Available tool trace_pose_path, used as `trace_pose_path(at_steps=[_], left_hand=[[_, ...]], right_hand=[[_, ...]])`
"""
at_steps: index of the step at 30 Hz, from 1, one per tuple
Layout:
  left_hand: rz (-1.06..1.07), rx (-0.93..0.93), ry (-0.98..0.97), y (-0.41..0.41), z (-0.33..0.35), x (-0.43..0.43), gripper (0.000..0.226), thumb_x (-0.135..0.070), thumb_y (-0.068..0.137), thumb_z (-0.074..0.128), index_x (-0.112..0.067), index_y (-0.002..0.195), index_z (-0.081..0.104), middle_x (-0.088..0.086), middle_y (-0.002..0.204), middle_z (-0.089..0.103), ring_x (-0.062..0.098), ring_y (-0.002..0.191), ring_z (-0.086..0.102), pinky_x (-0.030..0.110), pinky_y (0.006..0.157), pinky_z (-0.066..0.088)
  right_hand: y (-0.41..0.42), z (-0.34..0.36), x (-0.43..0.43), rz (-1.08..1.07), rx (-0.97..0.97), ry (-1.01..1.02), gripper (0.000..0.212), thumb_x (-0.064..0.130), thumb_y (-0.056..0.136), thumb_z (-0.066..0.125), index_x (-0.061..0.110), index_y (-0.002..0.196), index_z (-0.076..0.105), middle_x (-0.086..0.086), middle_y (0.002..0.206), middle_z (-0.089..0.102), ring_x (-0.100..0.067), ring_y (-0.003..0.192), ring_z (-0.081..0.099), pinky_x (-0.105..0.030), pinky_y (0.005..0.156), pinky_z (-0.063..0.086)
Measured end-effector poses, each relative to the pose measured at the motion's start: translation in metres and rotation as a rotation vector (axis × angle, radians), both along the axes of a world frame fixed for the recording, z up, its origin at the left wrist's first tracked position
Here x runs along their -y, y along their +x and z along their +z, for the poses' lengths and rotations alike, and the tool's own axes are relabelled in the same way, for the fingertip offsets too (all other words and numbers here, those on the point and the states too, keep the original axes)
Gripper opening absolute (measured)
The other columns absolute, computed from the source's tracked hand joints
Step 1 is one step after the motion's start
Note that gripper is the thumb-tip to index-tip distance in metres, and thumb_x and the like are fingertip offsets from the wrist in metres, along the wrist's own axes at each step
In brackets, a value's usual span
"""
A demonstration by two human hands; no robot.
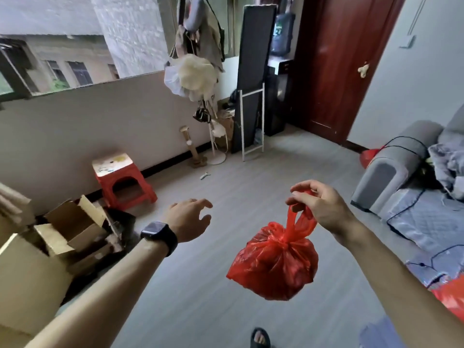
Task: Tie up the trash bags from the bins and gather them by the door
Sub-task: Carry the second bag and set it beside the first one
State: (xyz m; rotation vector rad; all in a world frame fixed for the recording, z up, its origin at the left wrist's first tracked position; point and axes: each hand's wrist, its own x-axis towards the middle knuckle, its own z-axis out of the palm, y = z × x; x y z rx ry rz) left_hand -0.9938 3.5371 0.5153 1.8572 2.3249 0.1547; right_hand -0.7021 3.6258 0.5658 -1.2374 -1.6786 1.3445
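Hanging knotted, long axis vertical, directly beneath the right hand [319, 204] that pinches its handle loops, the red trash bag [275, 267] is well short of the dark red door [339, 59] far ahead of that hand, while the left hand [188, 219] is spread wide, holding nothing.

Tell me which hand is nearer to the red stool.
Left. The left hand, open, is just right of the red stool; the right hand is farther right, holding the red bag.
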Motion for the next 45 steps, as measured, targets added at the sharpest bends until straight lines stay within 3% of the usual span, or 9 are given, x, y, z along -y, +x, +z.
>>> trace_pose_path(at_steps=[3,8,12,22,28,30,34,38,45], left_hand=[[-0.049,-0.010,-0.029,-0.005,-0.016,-0.092,0.038,-0.044,0.095,0.047,-0.039,0.133,0.049,-0.008,0.129,0.060,0.017,0.120,0.055,0.034,0.103,0.038],[-0.091,-0.001,-0.080,-0.010,-0.024,-0.234,0.041,-0.043,0.096,0.047,-0.035,0.136,0.047,-0.005,0.129,0.060,0.018,0.120,0.055,0.035,0.102,0.038],[-0.108,0.029,-0.114,-0.012,-0.029,-0.343,0.042,-0.045,0.096,0.047,-0.035,0.136,0.047,-0.005,0.132,0.059,0.020,0.122,0.054,0.036,0.104,0.039],[-0.241,0.071,-0.195,-0.029,-0.076,-0.610,0.040,-0.046,0.097,0.046,-0.035,0.135,0.047,-0.003,0.133,0.059,0.021,0.120,0.055,0.038,0.103,0.041],[-0.368,0.046,-0.225,-0.031,-0.091,-0.795,0.040,-0.048,0.097,0.043,-0.035,0.135,0.047,-0.004,0.132,0.059,0.021,0.120,0.055,0.039,0.103,0.041],[-0.397,0.039,-0.214,-0.023,-0.090,-0.852,0.040,-0.047,0.097,0.043,-0.034,0.135,0.047,-0.003,0.132,0.059,0.022,0.119,0.056,0.038,0.102,0.041],[-0.492,0.044,-0.250,0.009,-0.097,-0.963,0.042,-0.047,0.097,0.044,-0.033,0.136,0.045,-0.003,0.132,0.059,0.022,0.120,0.056,0.039,0.102,0.041],[-0.556,-0.001,-0.272,0.045,-0.111,-1.068,0.047,-0.047,0.097,0.043,-0.032,0.141,0.040,-0.001,0.133,0.059,0.025,0.120,0.056,0.041,0.103,0.041],[-0.574,-0.003,-0.358,0.106,-0.130,-1.261,0.047,-0.048,0.096,0.042,-0.034,0.141,0.040,-0.002,0.135,0.059,0.023,0.122,0.055,0.041,0.105,0.040]], right_hand=[[-0.009,-0.022,-0.079,-0.061,-0.044,-0.053,0.011,0.015,0.096,0.060,0.012,0.102,0.067,-0.005,0.087,0.077,-0.012,0.074,0.071,-0.015,0.058,0.049],[-0.026,-0.040,-0.203,-0.107,-0.112,-0.162,0.011,0.011,0.096,0.059,0.006,0.102,0.067,-0.012,0.090,0.076,-0.017,0.074,0.069,-0.023,0.067,0.055],[-0.029,-0.052,-0.301,-0.139,-0.097,-0.232,0.011,0.010,0.096,0.059,0.003,0.101,0.066,-0.016,0.089,0.074,-0.016,0.070,0.066,-0.021,0.063,0.051],[-0.025,-0.101,-0.526,-0.291,-0.035,-0.320,0.014,0.010,0.094,0.060,0.000,0.102,0.067,-0.012,0.090,0.072,-0.013,0.068,0.063,-0.020,0.062,0.049],[-0.029,-0.117,-0.665,-0.433,-0.008,-0.373,0.009,0.009,0.096,0.058,0.008,0.093,0.067,-0.008,0.086,0.070,-0.011,0.067,0.061,-0.019,0.058,0.048],[-0.026,-0.117,-0.706,-0.471,-0.009,-0.377,0.010,0.009,0.096,0.057,0.007,0.096,0.066,-0.006,0.085,0.069,-0.011,0.068,0.059,-0.014,0.053,0.046],[-0.008,-0.128,-0.794,-0.545,-0.003,-0.430,0.013,0.013,0.096,0.058,0.005,0.102,0.067,-0.006,0.089,0.071,-0.010,0.069,0.061,-0.020,0.055,0.043],[0.017,-0.148,-0.888,-0.592,-0.004,-0.464,0.016,0.015,0.096,0.059,0.003,0.103,0.068,-0.006,0.089,0.071,-0.009,0.070,0.062,-0.018,0.052,0.042],[0.074,-0.170,-1.078,-0.681,-0.016,-0.538,0.011,0.017,0.095,0.060,0.015,0.087,0.067,-0.005,0.088,0.072,-0.012,0.072,0.063,-0.023,0.057,0.042]])
